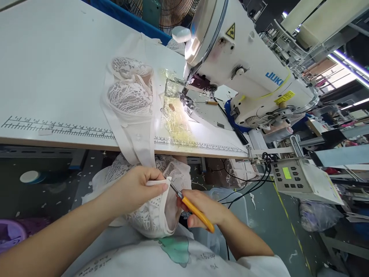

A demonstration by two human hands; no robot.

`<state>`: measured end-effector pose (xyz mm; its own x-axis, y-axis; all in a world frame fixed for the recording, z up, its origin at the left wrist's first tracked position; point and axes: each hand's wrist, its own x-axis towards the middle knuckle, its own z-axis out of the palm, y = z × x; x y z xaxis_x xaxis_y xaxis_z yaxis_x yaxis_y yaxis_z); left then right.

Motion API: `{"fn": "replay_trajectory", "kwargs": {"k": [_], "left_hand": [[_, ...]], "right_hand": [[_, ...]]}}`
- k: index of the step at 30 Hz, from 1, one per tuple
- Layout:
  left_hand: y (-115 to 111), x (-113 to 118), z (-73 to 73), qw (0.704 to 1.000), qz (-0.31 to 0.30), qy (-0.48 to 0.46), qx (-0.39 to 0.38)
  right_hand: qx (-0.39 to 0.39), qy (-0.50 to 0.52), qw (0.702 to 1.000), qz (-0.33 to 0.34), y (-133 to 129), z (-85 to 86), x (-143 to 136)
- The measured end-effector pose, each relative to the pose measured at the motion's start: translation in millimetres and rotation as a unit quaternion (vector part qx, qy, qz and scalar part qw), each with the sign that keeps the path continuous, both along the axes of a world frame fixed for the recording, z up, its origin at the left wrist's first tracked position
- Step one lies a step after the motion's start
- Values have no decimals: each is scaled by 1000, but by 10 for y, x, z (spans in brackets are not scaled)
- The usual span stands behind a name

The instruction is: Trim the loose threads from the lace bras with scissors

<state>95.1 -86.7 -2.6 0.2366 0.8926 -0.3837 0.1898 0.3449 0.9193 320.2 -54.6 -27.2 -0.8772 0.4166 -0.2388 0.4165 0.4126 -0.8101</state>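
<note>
A white lace bra [147, 215] lies over my lap, its cup edge turned up towards me. My left hand [141, 186] is closed, pinching a narrow white edge of the bra between thumb and fingers. In my right hand [198, 207] is an orange-handled tool [197, 213] with a slim metal tip; whether it is snips or a ripper I cannot tell. Its tip touches or nearly touches the edge beside my left thumb. Another white lace bra [129, 96] rests on the white table, with its bands hanging over the front edge.
A white sewing machine [239, 57] stands on the table [57, 69], its lamp lit over clear yellowish tape. A printed ruler [72, 130] runs along the front edge. A control box [296, 177] and black cables are at right. A plastic bin [240, 207] sits below.
</note>
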Motion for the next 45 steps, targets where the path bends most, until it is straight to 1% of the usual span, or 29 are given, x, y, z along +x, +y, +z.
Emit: {"fn": "replay_trajectory", "kwargs": {"k": [2, 5, 13, 17, 22, 26, 29, 32, 36, 38, 40, 42, 43, 45], "left_hand": [[19, -10, 18, 999, -14, 6, -30], [35, -21, 28, 998, -21, 2, -59], [35, -55, -50, 995, -12, -52, -87], [26, -74, -72, 995, -25, -53, -79], [36, -69, -53, 996, -29, -43, -79], [41, -68, -62, 996, -26, -46, -78], [38, -76, -91, 994, -28, -64, -86], [32, -83, -114, 992, -29, -83, -94], [23, -91, -75, 993, -20, -68, -91], [17, -98, -27, 996, -12, -36, -84], [4, -109, 24, 997, 5, -3, -71], [-21, -128, 64, 997, 32, 16, -64], [-38, -142, 79, 997, 50, 18, -59], [-81, -178, 101, 995, 80, 19, -48]], "right_hand": [[42, -32, 999, -2, -24, 5, -22], [66, -65, 996, -14, -40, 30, -44], [44, -74, 996, -39, -67, 60, -60], [29, -56, 997, -40, -78, 58, -75], [37, -50, 998, -23, -72, 72, -75], [34, -49, 998, -35, -75, 67, -74], [12, -45, 997, -61, -97, 28, -73], [-2, -41, 995, -90, -139, -72, -74], [24, 4, 989, -147, -176, -252, -75], [43, 27, 983, -179, -172, -288, -77], [55, 47, 977, -202, -169, -251, -86], [47, 83, 971, -221, -187, -150, -111], [40, 104, 969, -222, -208, -89, -131], [40, 134, 969, -206, -270, 24, -184]]}}
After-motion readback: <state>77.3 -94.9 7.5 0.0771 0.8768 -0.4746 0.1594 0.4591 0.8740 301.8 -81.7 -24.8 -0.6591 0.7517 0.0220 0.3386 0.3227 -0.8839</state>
